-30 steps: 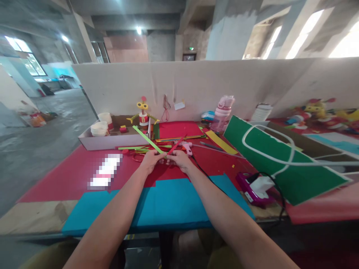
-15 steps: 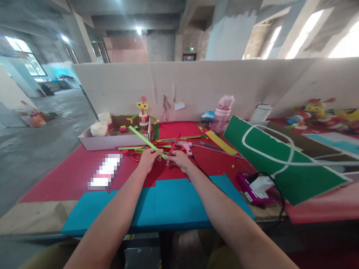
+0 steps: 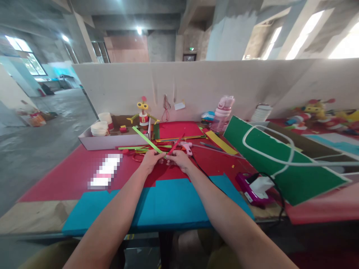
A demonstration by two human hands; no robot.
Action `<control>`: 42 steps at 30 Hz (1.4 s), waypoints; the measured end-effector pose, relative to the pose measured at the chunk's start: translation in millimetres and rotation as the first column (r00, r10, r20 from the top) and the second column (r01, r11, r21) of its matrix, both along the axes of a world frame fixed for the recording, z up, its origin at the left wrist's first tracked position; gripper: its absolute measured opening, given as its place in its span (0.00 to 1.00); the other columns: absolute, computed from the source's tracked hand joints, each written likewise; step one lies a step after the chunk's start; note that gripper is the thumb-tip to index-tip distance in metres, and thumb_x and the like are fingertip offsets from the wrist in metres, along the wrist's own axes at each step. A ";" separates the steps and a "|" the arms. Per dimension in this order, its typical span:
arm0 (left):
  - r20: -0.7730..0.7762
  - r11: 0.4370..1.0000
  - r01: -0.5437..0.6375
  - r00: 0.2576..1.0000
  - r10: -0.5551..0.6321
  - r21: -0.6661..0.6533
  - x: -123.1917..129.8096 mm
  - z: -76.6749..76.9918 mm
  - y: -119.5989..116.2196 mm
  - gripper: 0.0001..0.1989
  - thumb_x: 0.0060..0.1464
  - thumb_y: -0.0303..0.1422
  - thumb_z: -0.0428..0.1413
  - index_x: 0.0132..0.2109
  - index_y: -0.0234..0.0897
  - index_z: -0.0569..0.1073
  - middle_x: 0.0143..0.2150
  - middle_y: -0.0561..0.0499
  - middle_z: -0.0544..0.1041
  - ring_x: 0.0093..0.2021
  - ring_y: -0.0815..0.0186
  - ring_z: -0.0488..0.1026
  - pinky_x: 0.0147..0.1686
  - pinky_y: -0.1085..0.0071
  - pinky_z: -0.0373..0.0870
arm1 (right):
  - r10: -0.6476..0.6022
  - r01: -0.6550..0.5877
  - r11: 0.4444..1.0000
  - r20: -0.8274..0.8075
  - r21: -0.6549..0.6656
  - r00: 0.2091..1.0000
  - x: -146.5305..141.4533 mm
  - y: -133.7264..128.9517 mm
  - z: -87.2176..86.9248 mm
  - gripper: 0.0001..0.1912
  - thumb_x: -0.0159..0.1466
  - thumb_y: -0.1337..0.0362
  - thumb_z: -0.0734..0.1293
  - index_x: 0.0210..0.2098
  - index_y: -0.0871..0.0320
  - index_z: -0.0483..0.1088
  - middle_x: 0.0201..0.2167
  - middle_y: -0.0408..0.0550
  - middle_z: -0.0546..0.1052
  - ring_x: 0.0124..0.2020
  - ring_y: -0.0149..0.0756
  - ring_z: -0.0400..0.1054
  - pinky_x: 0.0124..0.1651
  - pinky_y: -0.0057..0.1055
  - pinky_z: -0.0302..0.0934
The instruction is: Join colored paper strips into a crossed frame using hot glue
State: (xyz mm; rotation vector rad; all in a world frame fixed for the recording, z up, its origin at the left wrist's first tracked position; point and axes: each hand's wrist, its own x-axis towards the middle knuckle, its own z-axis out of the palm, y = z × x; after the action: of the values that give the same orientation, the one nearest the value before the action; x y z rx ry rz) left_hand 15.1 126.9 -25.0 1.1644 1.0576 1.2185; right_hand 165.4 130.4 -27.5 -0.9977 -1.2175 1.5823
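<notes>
**A:** Big bare concrete hall, pale partition (image 3: 193,84) at the back, and a red-topped bench (image 3: 66,173) with a blue sheet (image 3: 174,203) along the near edge. I'm way off on the head cam, so tell me what you make of the stuff in the grip?

**B:** Two strips, a green one (image 3: 147,139) and a red one (image 3: 176,144). They look like paper or thin card to me, so I'd expect next to no weight, bendy along the length, easy to crease. Probably not slippery. I'd pinch lightly near the ends; squeeze mid-strip and you'd likely get a kink.

**A:** Cool, and where do they sit against the fingers?

**B:** Left hand (image 3: 151,161) has thumb and fingers pinched together on the green one's near end, the rest sticking out up and to the left, towards the white tray (image 3: 114,142). Right hand (image 3: 178,160) is clamped on the red one's lower end, and that angles up and right, by the pink glue gun (image 3: 187,147). The hands are just beside each other, so the strips make a V.

**A:** Joined at the bottom?

**B:** Can't tell from here, fingers cover the meeting point.
</notes>
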 end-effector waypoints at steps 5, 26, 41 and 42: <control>0.038 0.997 -0.074 0.997 0.073 0.022 -2.6 -0.6 2.9 0.15 0.35 0.37 0.67 0.28 0.31 0.74 0.21 0.52 0.73 0.19 0.73 0.65 0.22 0.74 0.62 | 0.036 -0.036 0.999 -0.004 -0.011 0.999 0.2 -0.9 -1.1 0.12 0.49 0.64 0.75 0.25 0.63 0.69 0.14 0.39 0.70 0.17 0.26 0.67 0.27 0.28 0.70; 0.012 0.993 -0.102 0.995 0.101 0.055 -3.8 5.8 0.3 0.15 0.35 0.36 0.66 0.28 0.32 0.71 0.18 0.55 0.70 0.19 0.73 0.66 0.23 0.74 0.63 | 0.037 -0.037 0.999 0.022 -0.008 0.999 0.3 -2.8 1.4 0.09 0.51 0.66 0.74 0.26 0.63 0.70 0.15 0.40 0.71 0.17 0.27 0.67 0.25 0.25 0.69; -0.095 0.998 0.015 0.995 -0.008 0.067 -0.6 0.2 -0.1 0.14 0.37 0.37 0.65 0.28 0.31 0.74 0.20 0.52 0.73 0.18 0.72 0.65 0.21 0.74 0.63 | 0.019 -0.020 1.000 0.054 0.015 0.998 0.3 -1.5 0.2 0.08 0.52 0.68 0.73 0.27 0.63 0.70 0.15 0.40 0.71 0.16 0.27 0.67 0.23 0.25 0.68; -0.107 0.997 0.002 0.994 0.007 0.078 -0.8 0.9 -0.1 0.14 0.38 0.37 0.65 0.28 0.31 0.74 0.19 0.53 0.72 0.18 0.72 0.65 0.21 0.74 0.62 | 0.029 -0.030 0.999 0.058 0.017 0.998 0.2 -2.1 0.6 0.09 0.52 0.67 0.74 0.28 0.63 0.70 0.15 0.40 0.71 0.16 0.27 0.67 0.23 0.24 0.68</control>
State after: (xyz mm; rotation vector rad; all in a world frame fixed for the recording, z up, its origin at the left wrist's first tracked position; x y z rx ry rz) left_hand 14.3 126.8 -24.1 1.3013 1.0989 1.2199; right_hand 165.6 128.3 -26.9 -1.0244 -1.2892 1.5728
